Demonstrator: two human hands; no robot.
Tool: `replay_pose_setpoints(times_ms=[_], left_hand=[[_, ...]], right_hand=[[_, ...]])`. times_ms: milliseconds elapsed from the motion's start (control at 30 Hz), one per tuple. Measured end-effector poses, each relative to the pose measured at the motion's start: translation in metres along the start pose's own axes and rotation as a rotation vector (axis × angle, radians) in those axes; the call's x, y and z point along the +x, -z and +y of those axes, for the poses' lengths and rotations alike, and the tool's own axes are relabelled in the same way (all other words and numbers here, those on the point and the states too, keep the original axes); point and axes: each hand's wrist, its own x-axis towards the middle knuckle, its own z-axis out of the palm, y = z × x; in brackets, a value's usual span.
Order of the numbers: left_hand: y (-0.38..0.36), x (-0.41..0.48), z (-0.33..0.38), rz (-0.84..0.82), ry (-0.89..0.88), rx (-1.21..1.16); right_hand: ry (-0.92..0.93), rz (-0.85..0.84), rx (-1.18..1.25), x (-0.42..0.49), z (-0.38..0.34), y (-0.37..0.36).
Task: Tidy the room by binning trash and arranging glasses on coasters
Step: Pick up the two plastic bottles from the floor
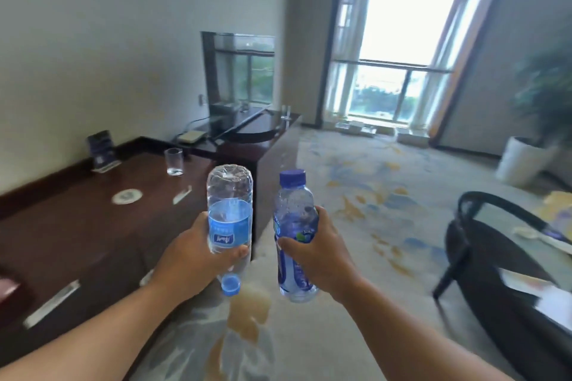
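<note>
We are at the binning step, our left hand [185, 257] clamped on an upturned bottle [229, 213] and our right hand [322, 252] on a purple-capped bottle [295, 226], both just right of the cabinet [77, 241]; no bin shows, so finding one comes next.

One head-worn wide-angle view looks forward and down. Both forearms reach in close below; the bright tall window [399, 49] lies far ahead.

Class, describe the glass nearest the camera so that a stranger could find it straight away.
Start at the long dark wooden cabinet along the left wall. Near its far end, just before the TV, stands an empty clear glass. Unlike the glasses by the TV, it stands alone, beyond the round white coaster.
</note>
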Motion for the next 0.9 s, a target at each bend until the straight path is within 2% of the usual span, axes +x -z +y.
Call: replay_pose_setpoints(times_ms=[200,367,633,900], left_hand=[[-0.047,0.111,0.021,-0.081,-0.110,-0.052],[-0.065,0.207,0.040,-0.148,-0.189,-0.005],[-0.127,0.367,0.071,-0.176,-0.243,0.033],[-0.227,0.541,0.134,-0.163,-0.220,0.018]], right_hand=[[-0.036,0.131,-0.013,0.077,0.014,0.042],[-0.026,0.207,-0.027,0.161,0.012,0.053],[-0.055,0.240,-0.022,0.309,0.049,0.082],[-0.047,0.213,-0.042,0.509,0.099,0.160]])
